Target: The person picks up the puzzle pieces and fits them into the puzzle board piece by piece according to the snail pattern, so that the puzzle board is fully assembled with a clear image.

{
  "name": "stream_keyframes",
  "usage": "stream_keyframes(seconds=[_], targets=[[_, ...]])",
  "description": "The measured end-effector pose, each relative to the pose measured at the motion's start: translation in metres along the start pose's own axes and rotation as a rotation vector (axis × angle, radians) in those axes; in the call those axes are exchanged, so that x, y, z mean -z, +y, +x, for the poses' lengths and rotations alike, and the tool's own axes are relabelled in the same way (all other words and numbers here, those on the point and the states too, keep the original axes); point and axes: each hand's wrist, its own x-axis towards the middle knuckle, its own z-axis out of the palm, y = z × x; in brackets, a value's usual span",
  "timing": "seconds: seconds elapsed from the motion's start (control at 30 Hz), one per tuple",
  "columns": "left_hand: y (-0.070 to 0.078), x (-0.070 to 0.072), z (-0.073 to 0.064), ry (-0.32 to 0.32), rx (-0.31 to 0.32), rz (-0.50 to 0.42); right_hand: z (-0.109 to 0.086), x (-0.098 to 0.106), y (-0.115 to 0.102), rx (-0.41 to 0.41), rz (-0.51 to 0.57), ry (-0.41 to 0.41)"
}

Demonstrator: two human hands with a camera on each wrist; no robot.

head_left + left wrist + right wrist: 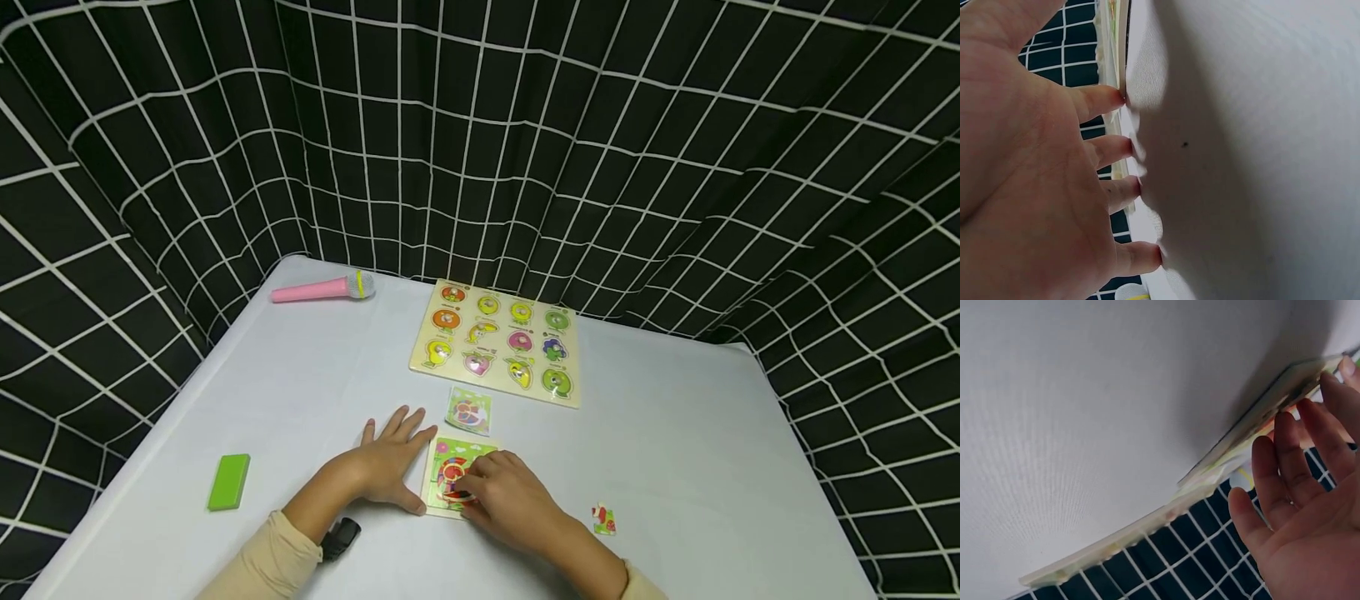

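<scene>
A small square puzzle board (442, 450) with a green and red picture lies flat before me. My left hand (390, 468) rests beside its left edge, fingers spread and tips on the tabletop, thumb against the lower left corner. Over the lower right part of the board, my right hand (517, 504) pinches a red puzzle piece (463, 497) between thumb and forefinger, low on the board. The hand covers much of that piece. In the right wrist view its other fingers (1266, 469) extend loosely. A loose puzzle piece (603, 519) with red spots lies farther right.
Just beyond the board is a small picture card (468, 411). Farther back lies a wooden fruit puzzle (495, 342). A pink toy microphone (322, 288) lies at the back left, a green block (228, 482) at the left. Black gridded curtains (480, 125) surround the white table (675, 433).
</scene>
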Motion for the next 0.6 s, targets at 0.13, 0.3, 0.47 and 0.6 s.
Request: stream_keyframes(seconds=[0.13,0.3,0.47,0.6], targets=[[-0.002,0.000,0.000,0.003,-0.006,0.008,0.001,-0.002,-0.002,-0.008,-0.005,0.007],[-0.002,-0.001,0.001,0.005,-0.005,-0.002,-0.001,-0.001,-0.004,-0.006,-0.002,-0.003],[-0.002,-0.001,0.001,0.010,-0.005,0.008,-0.006,0.004,-0.002,-0.006,0.006,-0.032],[-0.002,-0.001,0.001,0.010,-0.005,0.008,-0.017,0.011,0.007,-0.045,0.048,-0.036]])
